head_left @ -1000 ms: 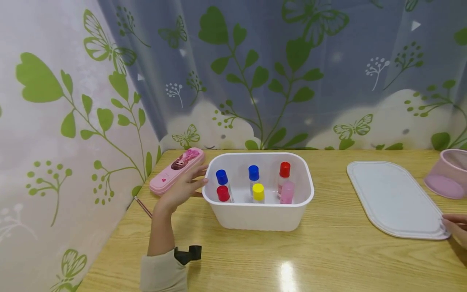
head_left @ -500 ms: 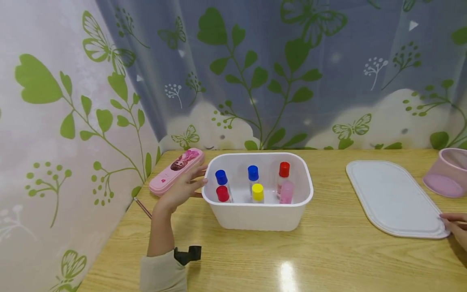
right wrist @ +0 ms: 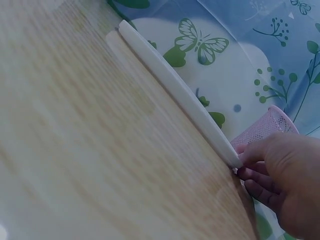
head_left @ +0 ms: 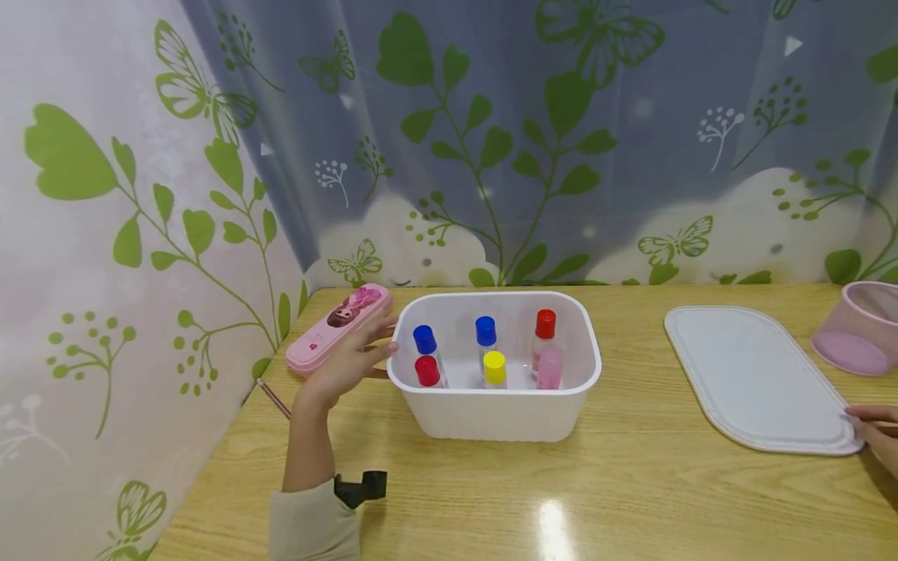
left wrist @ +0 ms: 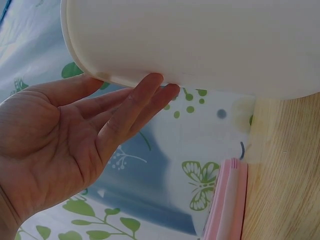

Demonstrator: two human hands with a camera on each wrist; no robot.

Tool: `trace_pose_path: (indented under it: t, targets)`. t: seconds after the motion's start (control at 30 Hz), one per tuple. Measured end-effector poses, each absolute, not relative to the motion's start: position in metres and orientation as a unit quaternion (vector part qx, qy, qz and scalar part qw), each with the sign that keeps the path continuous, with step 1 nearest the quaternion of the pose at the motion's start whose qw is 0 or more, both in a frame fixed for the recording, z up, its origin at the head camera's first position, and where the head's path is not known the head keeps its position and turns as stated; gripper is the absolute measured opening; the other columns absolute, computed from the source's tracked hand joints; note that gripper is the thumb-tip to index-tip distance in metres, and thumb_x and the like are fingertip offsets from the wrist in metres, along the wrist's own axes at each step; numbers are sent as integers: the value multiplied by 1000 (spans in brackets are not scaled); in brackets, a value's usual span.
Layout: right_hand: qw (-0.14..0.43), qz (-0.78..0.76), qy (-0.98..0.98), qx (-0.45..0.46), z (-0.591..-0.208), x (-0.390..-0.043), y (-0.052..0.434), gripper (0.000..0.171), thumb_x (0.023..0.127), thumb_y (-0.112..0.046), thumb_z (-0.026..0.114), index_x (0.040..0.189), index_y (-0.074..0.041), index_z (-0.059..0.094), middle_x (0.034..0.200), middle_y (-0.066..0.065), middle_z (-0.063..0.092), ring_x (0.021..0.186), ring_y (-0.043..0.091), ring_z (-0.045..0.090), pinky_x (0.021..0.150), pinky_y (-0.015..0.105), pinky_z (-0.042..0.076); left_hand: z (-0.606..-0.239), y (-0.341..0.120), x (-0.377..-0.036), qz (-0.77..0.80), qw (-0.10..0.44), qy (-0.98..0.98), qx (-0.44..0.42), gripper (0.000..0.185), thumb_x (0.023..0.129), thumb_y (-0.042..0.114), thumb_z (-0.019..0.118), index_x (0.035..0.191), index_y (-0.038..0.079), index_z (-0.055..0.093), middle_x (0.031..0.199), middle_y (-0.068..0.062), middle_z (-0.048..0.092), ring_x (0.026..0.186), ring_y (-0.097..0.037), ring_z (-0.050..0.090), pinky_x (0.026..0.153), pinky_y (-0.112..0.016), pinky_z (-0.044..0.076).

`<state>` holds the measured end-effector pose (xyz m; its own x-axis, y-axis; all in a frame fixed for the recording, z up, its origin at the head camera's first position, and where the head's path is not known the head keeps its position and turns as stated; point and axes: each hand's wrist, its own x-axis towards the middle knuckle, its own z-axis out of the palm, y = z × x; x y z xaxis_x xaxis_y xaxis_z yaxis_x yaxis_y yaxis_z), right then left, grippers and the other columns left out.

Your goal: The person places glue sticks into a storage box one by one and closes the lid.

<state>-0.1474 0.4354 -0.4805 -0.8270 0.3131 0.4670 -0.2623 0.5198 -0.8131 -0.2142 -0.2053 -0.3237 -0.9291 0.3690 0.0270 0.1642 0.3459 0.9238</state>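
The white rectangular plastic tub (head_left: 494,413) stands at the centre of the head view on the wooden tabletop (head_left: 596,499), open at the top. Inside it six small bottles stand upright: two blue-capped (head_left: 424,340), two red-capped (head_left: 545,319), one yellow-capped (head_left: 494,362) and one pink-capped (head_left: 551,361). The left hand (head_left: 348,365) lies flat against the tub's left end wall, fingers (left wrist: 145,97) straight and touching just under the rim, gripping nothing. The tub's flat white plastic lid (head_left: 754,382) lies well apart at the right of the frame. The right hand (head_left: 877,432) is at its near corner, fingertips (right wrist: 247,160) curled about the edge; it appears to pinch the lid.

Judgement: the step in hand appears to be taking up the lid while the tub is steadied. The next move calls for a firm hold on the corner, then a lift clear of the tabletop.

A pink oblong pencil case (head_left: 338,328) lies just beyond the left hand. A pink mesh basket (head_left: 859,331) stands at the right edge.
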Motion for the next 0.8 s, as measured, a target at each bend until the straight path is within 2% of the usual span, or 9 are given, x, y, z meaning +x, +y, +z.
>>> trace_pose_path:
  t: [0.1, 0.33, 0.57, 0.8]
  targets:
    - [290, 501, -815, -24, -481, -147, 436, 64, 84, 12, 44, 78, -51, 55, 76, -41, 49, 65, -22, 44, 55, -1, 32, -324, -205, -215, 549, 93, 814, 165, 52, 96, 12, 49, 143, 3, 28, 140, -21, 34, 122, -36, 40, 83, -44, 49]
    - [285, 395, -870, -74, -482, -149, 440, 55, 86, 8, 49, 83, -48, 44, 80, -47, 36, 70, -26, 34, 56, -1, 29, -324, -204, -216, 557, 95, 807, 169, 51, 96, 9, 48, 142, 0, 29, 140, -21, 34, 121, -37, 40, 82, -44, 49]
    - [284, 498, -818, -46, -488, -149, 443, 62, 83, 12, 43, 80, -49, 54, 78, -41, 48, 66, -22, 44, 54, -1, 34, -324, -204, -216, 555, 94, 809, 167, 50, 96, 9, 48, 141, 0, 29, 140, -21, 34, 122, -37, 40, 81, -43, 50]
    - [268, 532, -802, -45, -490, -150, 447, 65, 84, 11, 39, 75, -51, 56, 76, -40, 48, 66, -23, 43, 52, 0, 35, -323, -203, -214, 555, 97, 811, 158, 51, 96, 10, 48, 142, 1, 29, 140, -21, 35, 122, -37, 40, 83, -46, 48]
